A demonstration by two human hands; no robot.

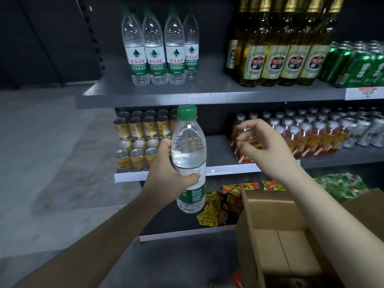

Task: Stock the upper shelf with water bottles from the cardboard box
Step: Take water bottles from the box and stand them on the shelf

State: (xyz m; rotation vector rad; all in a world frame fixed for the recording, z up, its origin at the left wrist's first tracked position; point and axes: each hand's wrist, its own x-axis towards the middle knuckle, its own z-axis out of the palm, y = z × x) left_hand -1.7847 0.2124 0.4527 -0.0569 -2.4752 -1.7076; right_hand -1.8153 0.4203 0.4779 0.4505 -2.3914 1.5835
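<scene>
Holding: left hand [172, 175], grip wrapped round an upright water bottle [190, 159], raised below the upper shelf [187, 96]
Right hand [264, 142]: fingers loosely curled, nothing held
Cardboard box [291, 235]: lower right, flaps up, no bottles visible inside
Done: four shelved bottles [160, 48] standing in a row
Left: probably only this bottle to place beside them

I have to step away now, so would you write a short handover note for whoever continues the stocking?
Left hand grips a water bottle upright, in front of the middle shelf, below the upper shelf.
Right hand holds nothing, fingers loosely curled, above the cardboard box.
Done: a cluster of shelved bottles stands on the upper shelf.
Left: shelve the held bottle beside them; the visible part of the box shows no bottles, so check it.
</scene>
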